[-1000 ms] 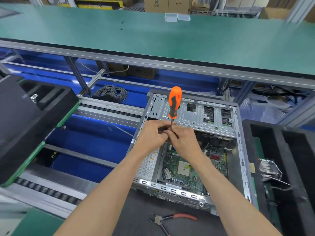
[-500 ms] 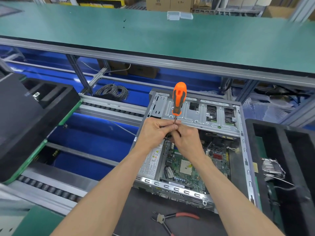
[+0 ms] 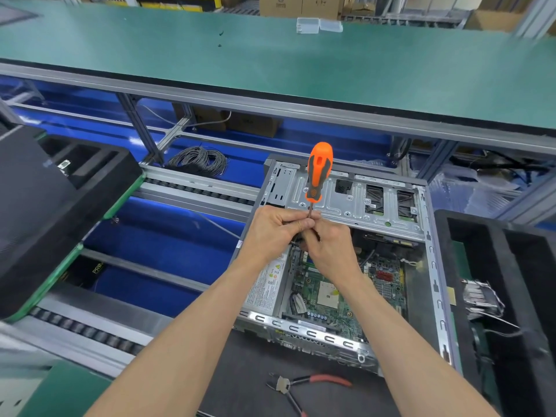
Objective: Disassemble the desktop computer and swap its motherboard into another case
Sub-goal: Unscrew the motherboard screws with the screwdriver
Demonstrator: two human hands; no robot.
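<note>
1. Dark matting [image 3: 249, 386] covers the bench edge nearest me, and on it lie red-handled cutters [image 3: 304, 385], just in front of the open computer case [image 3: 433, 266].
2. Both my forearms reach forward from the lower corners and converge over the case; the wrists are straight and the hands meet above its left half.
3. My left hand [image 3: 276, 228] is curled, thumb and forefinger pinching the thin shaft of the screwdriver [image 3: 318, 173] just below its orange handle.
4. My right hand [image 3: 331, 248] is curled too, its fingers touching the left hand's and closed around the same shaft lower down; what the tip meets is hidden behind my fingers.
5. That screwdriver stands nearly upright, handle uppermost, leaning slightly right.
6. Below my right wrist the green motherboard [image 3: 328, 293] sits flat in the case floor, with the labelled power supply [image 3: 267, 284] beside it on the left.
7. Beyond my hands the case's metal drive cage [image 3: 361, 200] spans its far end.
8. Black foam trays flank me: one on the left [image 3: 45, 206], one on the right [image 3: 511, 266].
9. Farther off, a coil of grey cable [image 3: 198, 159] lies on the blue lower level, beneath a long green table [image 3: 270, 61].
</note>
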